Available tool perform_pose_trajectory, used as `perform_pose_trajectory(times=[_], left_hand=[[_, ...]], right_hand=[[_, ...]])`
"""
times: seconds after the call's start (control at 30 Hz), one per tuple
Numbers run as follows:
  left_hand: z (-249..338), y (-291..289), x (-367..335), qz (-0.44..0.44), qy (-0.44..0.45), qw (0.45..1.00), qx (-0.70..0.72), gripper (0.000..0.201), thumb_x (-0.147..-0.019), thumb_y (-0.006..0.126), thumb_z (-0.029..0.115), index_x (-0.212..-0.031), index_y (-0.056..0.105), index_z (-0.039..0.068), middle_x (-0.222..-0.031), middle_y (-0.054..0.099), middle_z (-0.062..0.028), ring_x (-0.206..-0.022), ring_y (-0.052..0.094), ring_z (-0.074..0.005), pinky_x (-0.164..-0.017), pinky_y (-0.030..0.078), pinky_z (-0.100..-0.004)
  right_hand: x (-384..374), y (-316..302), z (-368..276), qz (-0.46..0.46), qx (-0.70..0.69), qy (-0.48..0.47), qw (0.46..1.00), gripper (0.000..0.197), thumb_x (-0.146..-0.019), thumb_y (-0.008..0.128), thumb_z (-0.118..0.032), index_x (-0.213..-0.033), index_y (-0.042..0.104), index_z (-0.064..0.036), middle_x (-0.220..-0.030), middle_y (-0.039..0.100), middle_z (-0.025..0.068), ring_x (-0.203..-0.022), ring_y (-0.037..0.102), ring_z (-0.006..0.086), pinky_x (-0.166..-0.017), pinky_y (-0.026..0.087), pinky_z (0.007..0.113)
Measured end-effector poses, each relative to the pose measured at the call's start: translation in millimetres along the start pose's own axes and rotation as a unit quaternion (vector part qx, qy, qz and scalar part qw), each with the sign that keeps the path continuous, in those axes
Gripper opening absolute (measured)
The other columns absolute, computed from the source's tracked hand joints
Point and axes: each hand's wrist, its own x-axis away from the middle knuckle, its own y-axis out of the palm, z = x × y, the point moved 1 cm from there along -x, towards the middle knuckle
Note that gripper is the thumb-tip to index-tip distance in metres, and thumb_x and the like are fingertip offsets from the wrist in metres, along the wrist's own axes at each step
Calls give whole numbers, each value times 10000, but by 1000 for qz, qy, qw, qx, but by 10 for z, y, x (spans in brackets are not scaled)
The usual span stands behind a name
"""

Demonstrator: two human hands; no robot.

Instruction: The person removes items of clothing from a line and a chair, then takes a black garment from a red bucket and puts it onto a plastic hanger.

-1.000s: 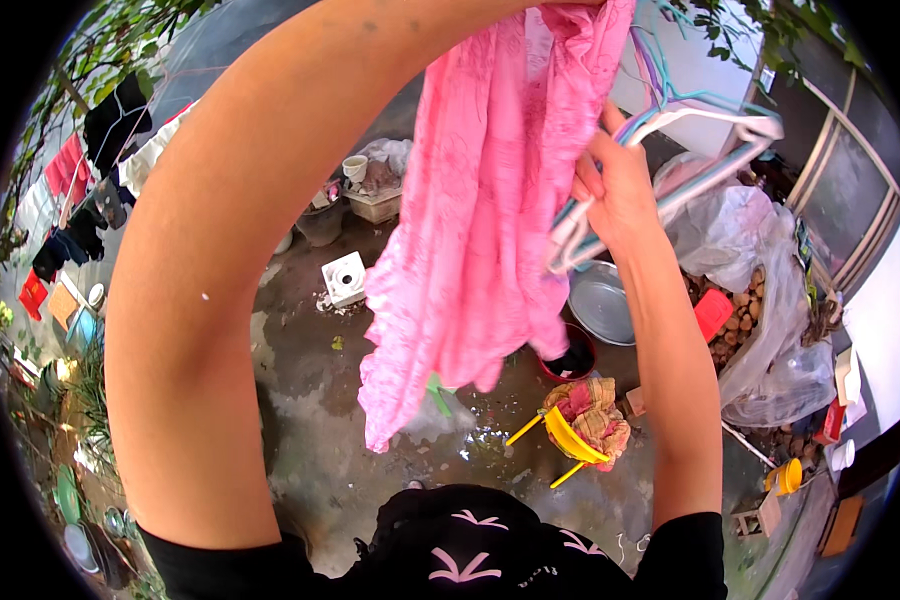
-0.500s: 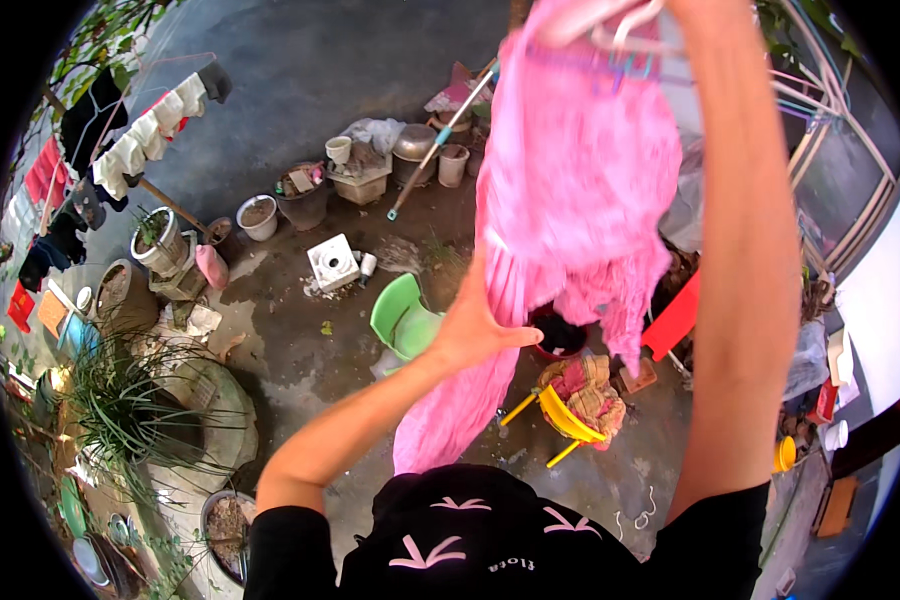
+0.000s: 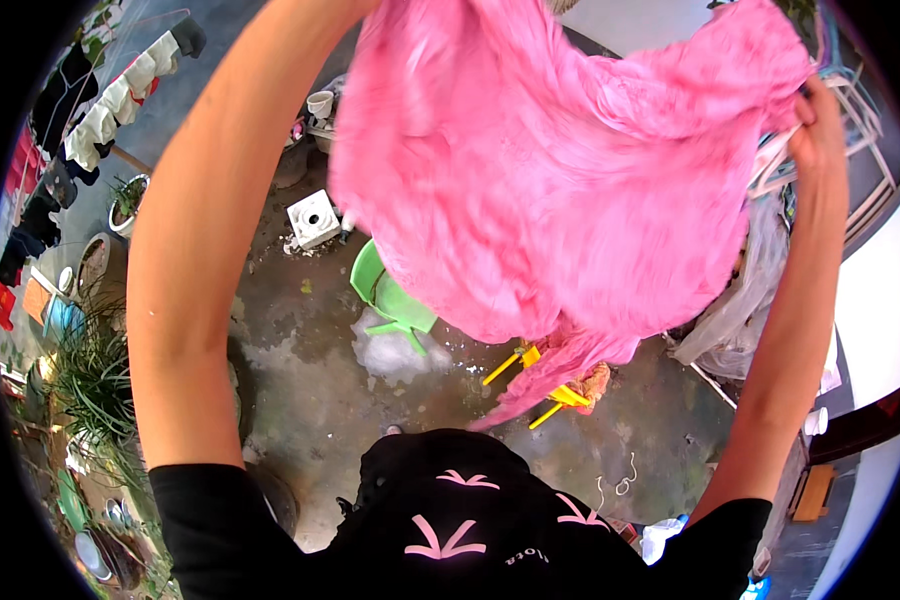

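Observation:
A large crumpled pink cloth [image 3: 570, 190] hangs spread in front of me, reaching from the upper edge down to a narrow trailing end. My right hand [image 3: 820, 130] is closed on its upper right corner, fingers wrapped round the fabric. My left forearm [image 3: 195, 215] rises along the cloth's left side. The hand at its end lies past the upper edge, so its grip is hidden. White hanger-like bars [image 3: 773, 162] show just beside my right hand, partly behind the cloth.
Below the cloth stand a green plastic chair [image 3: 398, 300] and a small yellow chair [image 3: 568, 396] with a patterned cloth. A white block [image 3: 313, 219] lies on the wet ground. Laundry [image 3: 120, 100] hangs at the far left, above potted plants. Clear plastic sheeting [image 3: 740, 300] is at the right.
The pink cloth has gone from a narrow hanging bundle to a wide spread. My left hand has risen out of view; my right hand has come down into view at the cloth's right corner.

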Motion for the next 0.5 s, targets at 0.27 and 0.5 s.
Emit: perform_pose_trajectory(times=[0.27, 0.5], left_hand=[[202, 685, 70, -335, 216, 917, 13, 248, -870, 475, 158, -995, 587, -24, -831, 633, -90, -773, 582, -167, -711, 467, -300], [-441, -743, 278, -218, 221, 936, -169, 926, -639, 771, 171, -1368, 216, 44, -1334, 380, -164, -1213, 391, -269, -930, 401, -411]], right_hand=[[58, 508, 870, -176, -168, 136, 960, 131, -851, 441, -75, -758, 532, -63, -561, 497, -45, -352, 323, 9, -323, 303, 146], [68, 1068, 1389, -132, -233, 109, 957, 126, -857, 452, -108, -819, 561, -57, -591, 538, -40, -321, 295, 10, -289, 256, 145]])
